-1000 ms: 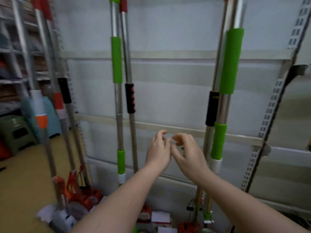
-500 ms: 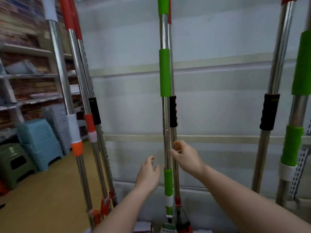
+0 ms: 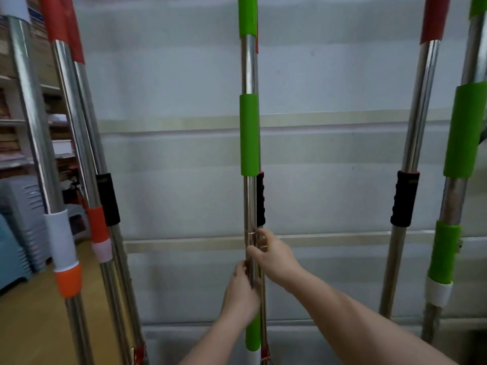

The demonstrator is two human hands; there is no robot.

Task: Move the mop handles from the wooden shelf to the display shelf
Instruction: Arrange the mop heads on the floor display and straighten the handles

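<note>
Far left: stacked blue plastic stools (image 3: 15, 233) on tan floor (image 3: 29, 325), cluttered storage racks (image 3: 13, 143) behind them, blurred.

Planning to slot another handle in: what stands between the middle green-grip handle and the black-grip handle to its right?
Nothing: in the head view, only bare grey wall panel shows between the green-grip handle and the black-grip handle.

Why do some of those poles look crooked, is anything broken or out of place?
Nothing looks broken. The poles at the left and at the right lean against the white back panel; the wide lens may add to that. The green-gripped handle stands upright, with both the left hand and right hand gripping it.
</note>
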